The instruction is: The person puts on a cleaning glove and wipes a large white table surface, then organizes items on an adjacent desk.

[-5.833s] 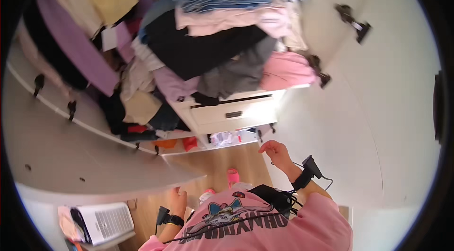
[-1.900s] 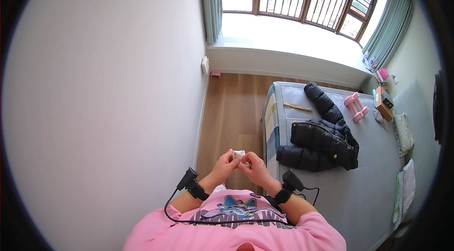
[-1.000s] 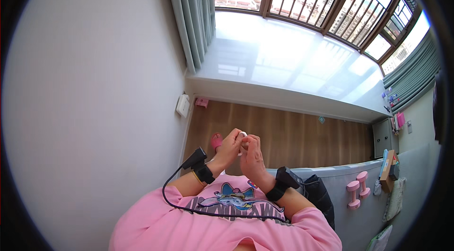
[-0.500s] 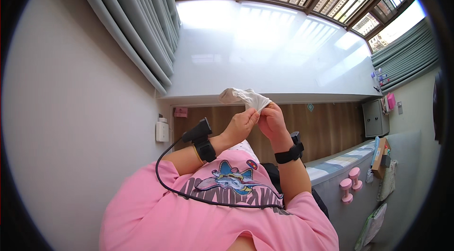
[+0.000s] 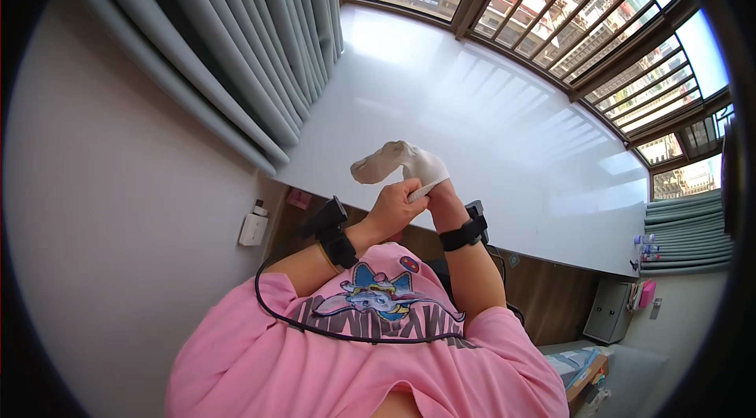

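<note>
A white sock [image 5: 421, 166] covers most of my right hand [image 5: 445, 191], so those fingers are hidden and only the heel of the hand and the wrist show. The sock's beige, empty-looking foot end bends over to the left. My left hand [image 5: 396, 208] is closed on the ribbed cuff near my right wrist. Both hands are raised in front of my chest, by the near edge of the white window ledge. Black straps with small devices are around both wrists.
A wide white ledge [image 5: 504, 174] runs under barred windows [image 5: 563, 5]. Grey-green curtains [image 5: 228, 40] hang at the left. A black cable [image 5: 315, 329] loops across my chest. A grey cabinet [image 5: 609, 312] stands at the right, near small bottles [image 5: 647, 249] on the ledge.
My right hand has gone from pinching the sock's edge to being inside it. My left hand still grips the cuff. The view has swung, bringing more of the windows into sight.
</note>
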Available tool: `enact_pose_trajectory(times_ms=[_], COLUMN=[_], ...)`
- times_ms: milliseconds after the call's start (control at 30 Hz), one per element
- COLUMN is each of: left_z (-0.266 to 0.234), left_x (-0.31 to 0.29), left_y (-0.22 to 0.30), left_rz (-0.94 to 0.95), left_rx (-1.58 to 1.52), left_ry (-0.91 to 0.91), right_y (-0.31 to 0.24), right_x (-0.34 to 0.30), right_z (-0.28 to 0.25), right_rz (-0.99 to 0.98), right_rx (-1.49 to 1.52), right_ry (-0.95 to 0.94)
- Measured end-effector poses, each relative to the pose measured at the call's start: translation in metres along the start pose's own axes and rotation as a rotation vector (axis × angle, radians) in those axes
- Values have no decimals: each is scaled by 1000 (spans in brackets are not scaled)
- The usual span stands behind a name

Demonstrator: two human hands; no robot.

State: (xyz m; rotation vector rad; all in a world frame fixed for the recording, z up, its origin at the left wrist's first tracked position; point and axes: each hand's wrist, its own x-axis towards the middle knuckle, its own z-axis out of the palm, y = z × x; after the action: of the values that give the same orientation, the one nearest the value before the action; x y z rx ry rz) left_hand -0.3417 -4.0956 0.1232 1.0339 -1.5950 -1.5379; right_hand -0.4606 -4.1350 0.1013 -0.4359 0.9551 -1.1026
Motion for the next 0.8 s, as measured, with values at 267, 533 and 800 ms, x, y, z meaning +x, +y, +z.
enact_pose_trajectory(times_ms=[267,533,800], left_z=[12,-29,-48], left_x=[60,108,144], left_y=[20,4,5], left_rz=[-40,182,210], left_rx=[48,558,322], left_ry=[171,412,69], right_y=[-28,-52,-51], right_x=[122,140,131], right_z=[-26,6,-16], right_rz=[-675,-777,-63], right_rx=[-1004,-739,-46], right_ry=[26,-180,364])
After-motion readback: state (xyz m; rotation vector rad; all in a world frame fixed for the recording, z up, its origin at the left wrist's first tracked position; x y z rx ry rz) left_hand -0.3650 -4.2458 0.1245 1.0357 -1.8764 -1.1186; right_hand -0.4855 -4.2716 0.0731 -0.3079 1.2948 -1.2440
